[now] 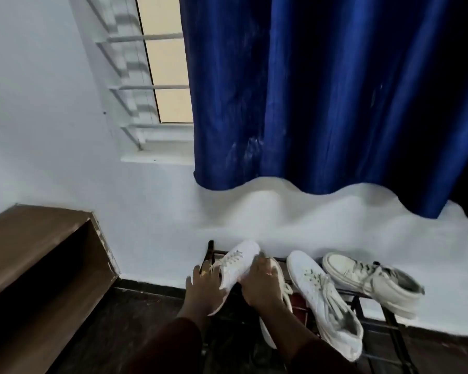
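The shoe (pixel 237 265) sits between both hands, toe pointing away. Left hand (pixel 204 284) lies flat against it; right hand (pixel 262 286) curls over it.

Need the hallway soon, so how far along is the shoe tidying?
Done: the middle sneaker and the grey high-top lie on the rack. In hand: the tilted white sneaker at the rack's left end, gripped by the right hand, steadied by the left hand. Left: setting it down, probably beside the fourth shoe below it.
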{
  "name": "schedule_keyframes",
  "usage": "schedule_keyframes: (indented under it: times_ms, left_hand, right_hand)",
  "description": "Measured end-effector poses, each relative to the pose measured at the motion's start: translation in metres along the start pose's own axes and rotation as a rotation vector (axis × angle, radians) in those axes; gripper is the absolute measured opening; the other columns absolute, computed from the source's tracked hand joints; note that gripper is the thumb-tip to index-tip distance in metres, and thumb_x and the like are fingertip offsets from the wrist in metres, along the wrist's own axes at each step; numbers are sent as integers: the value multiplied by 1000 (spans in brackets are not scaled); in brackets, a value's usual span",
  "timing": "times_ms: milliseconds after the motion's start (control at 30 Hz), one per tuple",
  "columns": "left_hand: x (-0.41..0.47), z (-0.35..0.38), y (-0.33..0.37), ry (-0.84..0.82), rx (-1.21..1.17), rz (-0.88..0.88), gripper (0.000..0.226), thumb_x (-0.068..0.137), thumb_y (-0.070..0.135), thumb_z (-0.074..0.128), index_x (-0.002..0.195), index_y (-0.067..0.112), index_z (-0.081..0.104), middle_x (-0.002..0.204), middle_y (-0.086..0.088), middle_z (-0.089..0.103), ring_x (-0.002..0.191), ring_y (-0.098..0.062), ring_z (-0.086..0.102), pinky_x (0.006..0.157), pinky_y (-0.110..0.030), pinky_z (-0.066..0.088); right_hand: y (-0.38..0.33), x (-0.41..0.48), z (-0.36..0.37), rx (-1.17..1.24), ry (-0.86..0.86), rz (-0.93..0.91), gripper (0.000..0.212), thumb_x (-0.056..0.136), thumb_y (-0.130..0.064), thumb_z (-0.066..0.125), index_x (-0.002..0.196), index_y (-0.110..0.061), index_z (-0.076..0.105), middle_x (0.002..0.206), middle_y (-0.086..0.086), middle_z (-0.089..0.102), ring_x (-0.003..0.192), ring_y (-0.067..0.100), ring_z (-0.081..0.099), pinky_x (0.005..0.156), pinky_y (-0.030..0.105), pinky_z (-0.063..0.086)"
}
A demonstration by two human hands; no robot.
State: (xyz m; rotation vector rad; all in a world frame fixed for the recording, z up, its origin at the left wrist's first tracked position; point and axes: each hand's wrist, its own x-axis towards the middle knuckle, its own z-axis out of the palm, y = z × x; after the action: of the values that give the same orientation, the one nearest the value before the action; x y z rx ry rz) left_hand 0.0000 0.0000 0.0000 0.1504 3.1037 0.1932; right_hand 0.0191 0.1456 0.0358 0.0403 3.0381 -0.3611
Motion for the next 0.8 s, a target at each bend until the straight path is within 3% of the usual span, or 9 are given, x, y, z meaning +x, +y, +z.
schedule_keyframes:
  times_ms: [33, 100, 200, 267, 367, 433, 567, 667, 800]
  left_hand:
    - [-5, 8, 0, -84, 6, -40, 72, 86, 54, 51, 146, 24, 24, 154, -7, 12, 141, -34, 11, 111, -45, 22]
    - [-15, 22, 0, -93, 45, -58, 74, 84, 51, 56, 145, 22, 24, 153, -11, 15, 141, -33, 9, 114, -41, 18]
    - [-26, 36, 1, 23, -116, -132, 48, 93, 17, 50, 138, 16, 36, 147, -15, 24, 132, -31, 30, 101, -32, 33]
    - [-34, 37, 7, 87, -111, -109, 39, 95, 9, 41, 134, 14, 41, 137, -12, 39, 121, -31, 42, 91, -27, 37]
    - [-48, 38, 21, 96, 86, -109, 41, 94, 19, 48, 133, 28, 38, 134, 4, 46, 121, -31, 38, 106, -57, 20]
    - [-61, 41, 27, 98, 147, -84, 45, 94, 27, 50, 136, 32, 35, 136, 5, 46, 124, -34, 35, 105, -64, 16]
    - [-102, 40, 37, 106, 190, -20, 44, 93, 39, 50, 134, 29, 36, 133, -1, 50, 123, -33, 37, 103, -50, 30]
    - [-141, 37, 43, 143, 78, 59, 37, 94, 38, 47, 129, 28, 39, 130, 0, 49, 123, -27, 35, 88, -36, 45]
    - [-206, 36, 45, 157, -47, 108, 34, 95, 38, 47, 127, 31, 40, 124, 3, 48, 119, -21, 33, 80, -26, 47]
  right_hand:
    - [6, -10, 6, -37, -18, 68, 73, 97, -41, 35, 145, 3, 3, 153, 22, -8, 142, 33, -7, 113, 43, 3]
    - [22, -35, 17, -27, 7, 171, 73, 94, -43, 43, 145, -1, 12, 151, 27, -8, 141, 37, -7, 114, 45, 5]
    - [51, -64, 45, 57, -20, 210, 63, 84, -43, 59, 137, -22, 34, 150, 29, -9, 139, 42, -3, 114, 47, 9]
    - [65, -76, 62, 137, -84, 238, 63, 79, -40, 65, 134, -27, 37, 149, 28, -3, 138, 43, 9, 112, 44, 19]
    - [75, -88, 79, 292, -68, 203, 65, 77, -23, 67, 133, -23, 35, 137, 19, 31, 122, 31, 42, 98, 31, 40]
    - [75, -94, 84, 302, 7, 174, 47, 81, -14, 59, 125, -16, 43, 120, 12, 49, 105, 25, 55, 85, 29, 45]
    - [66, -118, 80, 292, 135, 219, 22, 81, -13, 55, 103, -9, 57, 96, 11, 65, 91, 27, 64, 73, 31, 47]
    - [55, -152, 80, 278, 181, 202, 20, 81, -18, 57, 98, -9, 58, 94, 11, 67, 90, 27, 64, 73, 30, 48]
    - [45, -209, 84, 267, 199, 179, 20, 83, -15, 54, 101, -6, 57, 97, 11, 66, 92, 25, 62, 70, 28, 42]
